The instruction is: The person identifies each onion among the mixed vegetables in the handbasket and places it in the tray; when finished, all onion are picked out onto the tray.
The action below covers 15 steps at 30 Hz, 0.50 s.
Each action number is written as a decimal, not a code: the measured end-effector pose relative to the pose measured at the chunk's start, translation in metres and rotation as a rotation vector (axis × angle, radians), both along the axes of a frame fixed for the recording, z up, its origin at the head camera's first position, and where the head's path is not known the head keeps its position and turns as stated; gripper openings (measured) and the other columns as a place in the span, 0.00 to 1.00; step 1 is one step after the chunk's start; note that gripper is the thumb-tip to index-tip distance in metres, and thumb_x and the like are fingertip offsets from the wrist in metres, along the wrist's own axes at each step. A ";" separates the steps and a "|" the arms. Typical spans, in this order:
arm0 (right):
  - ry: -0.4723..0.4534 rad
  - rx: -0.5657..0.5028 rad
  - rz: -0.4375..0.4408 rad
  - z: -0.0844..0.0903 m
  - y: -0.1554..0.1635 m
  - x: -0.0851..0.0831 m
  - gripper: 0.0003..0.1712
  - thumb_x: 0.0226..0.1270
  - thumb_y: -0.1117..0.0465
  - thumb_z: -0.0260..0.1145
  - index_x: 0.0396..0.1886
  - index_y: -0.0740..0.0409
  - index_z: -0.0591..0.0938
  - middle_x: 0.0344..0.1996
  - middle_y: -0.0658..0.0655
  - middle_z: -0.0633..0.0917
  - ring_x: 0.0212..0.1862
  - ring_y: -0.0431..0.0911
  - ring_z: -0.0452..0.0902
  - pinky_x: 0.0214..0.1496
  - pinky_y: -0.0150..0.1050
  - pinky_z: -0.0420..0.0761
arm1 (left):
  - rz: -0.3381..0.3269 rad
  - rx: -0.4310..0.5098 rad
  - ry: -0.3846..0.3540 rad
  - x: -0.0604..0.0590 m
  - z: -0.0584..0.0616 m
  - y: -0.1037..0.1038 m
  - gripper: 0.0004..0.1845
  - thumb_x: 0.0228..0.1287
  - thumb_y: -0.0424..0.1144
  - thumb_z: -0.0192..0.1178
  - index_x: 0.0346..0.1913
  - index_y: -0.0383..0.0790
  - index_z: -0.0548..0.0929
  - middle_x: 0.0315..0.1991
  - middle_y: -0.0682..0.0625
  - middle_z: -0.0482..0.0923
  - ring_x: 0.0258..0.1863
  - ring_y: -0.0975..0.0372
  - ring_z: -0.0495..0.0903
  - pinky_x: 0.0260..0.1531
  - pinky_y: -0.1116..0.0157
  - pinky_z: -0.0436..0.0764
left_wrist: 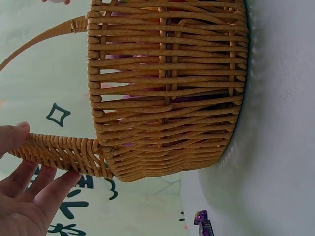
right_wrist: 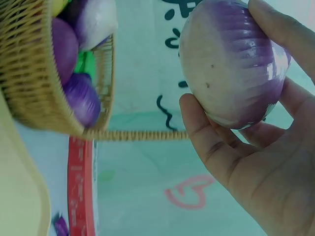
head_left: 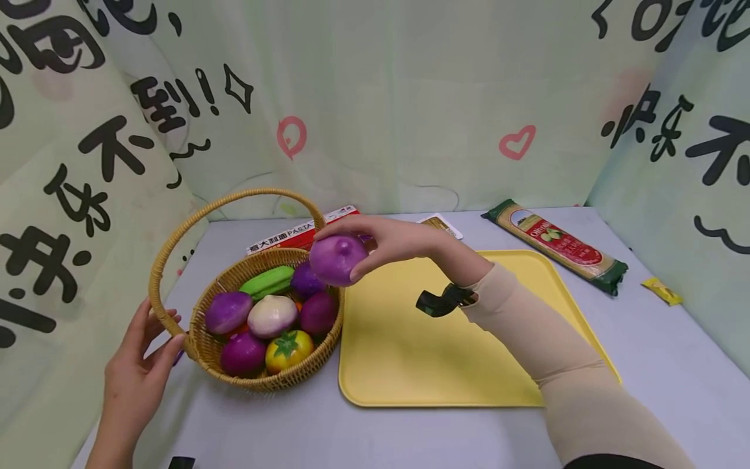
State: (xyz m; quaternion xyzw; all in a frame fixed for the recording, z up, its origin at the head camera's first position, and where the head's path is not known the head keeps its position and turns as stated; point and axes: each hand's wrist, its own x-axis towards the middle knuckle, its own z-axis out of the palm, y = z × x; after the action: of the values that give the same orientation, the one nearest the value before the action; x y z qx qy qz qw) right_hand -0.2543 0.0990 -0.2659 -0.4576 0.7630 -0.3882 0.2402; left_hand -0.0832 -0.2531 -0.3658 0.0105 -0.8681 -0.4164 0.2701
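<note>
Two hands in view, both busy. Right hand grips a purple onion, fingers curled over the top and thumb under it; right wrist view shows the same onion cradled between thumb and fingers. Onion is in the air above the right rim of the wicker basket, just over the edge where basket meets the yellow tray.

Left hand is at the basket's left side, where the handle joins the rim. Fingers are relaxed and mostly straight, touching the handle base; left wrist view shows thumb above and fingers below that woven handle, not clamped round it.

Inside the basket: several more purple onions, one white onion, a green vegetable, a yellow tomato-like piece.

Basket and tray sit side by side on the grey table, touching or nearly so. Behind the basket: a red pasta box. Right of the tray: a long pasta packet and a small yellow sachet.
</note>
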 end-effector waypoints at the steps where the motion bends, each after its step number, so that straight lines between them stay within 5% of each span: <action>1: -0.018 0.005 -0.015 -0.001 0.005 -0.001 0.38 0.54 0.55 0.73 0.65 0.41 0.69 0.62 0.48 0.69 0.61 0.45 0.68 0.57 0.40 0.79 | -0.003 0.002 0.002 0.000 0.000 0.000 0.44 0.55 0.20 0.61 0.71 0.53 0.60 0.47 0.78 0.69 0.48 0.88 0.69 0.37 0.90 0.72; 8: -0.027 0.048 -0.098 -0.011 0.032 -0.007 0.38 0.54 0.55 0.73 0.65 0.38 0.68 0.61 0.48 0.70 0.59 0.47 0.70 0.56 0.42 0.80 | 0.002 0.012 0.014 0.000 -0.001 0.001 0.44 0.52 0.18 0.61 0.71 0.51 0.61 0.47 0.77 0.70 0.48 0.88 0.70 0.37 0.90 0.73; 15: -0.042 0.049 -0.160 -0.023 0.054 -0.015 0.38 0.54 0.56 0.73 0.64 0.35 0.69 0.61 0.48 0.70 0.59 0.48 0.70 0.56 0.43 0.79 | 0.034 -0.024 -0.047 -0.002 -0.001 -0.001 0.42 0.59 0.26 0.61 0.71 0.59 0.58 0.48 0.78 0.68 0.47 0.90 0.67 0.37 0.91 0.71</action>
State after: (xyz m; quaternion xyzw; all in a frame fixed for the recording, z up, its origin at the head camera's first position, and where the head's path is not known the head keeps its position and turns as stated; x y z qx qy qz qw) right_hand -0.2692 0.1533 -0.2889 -0.3810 0.8012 -0.3968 0.2357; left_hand -0.0852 -0.2540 -0.3671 0.0318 -0.8789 -0.4007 0.2569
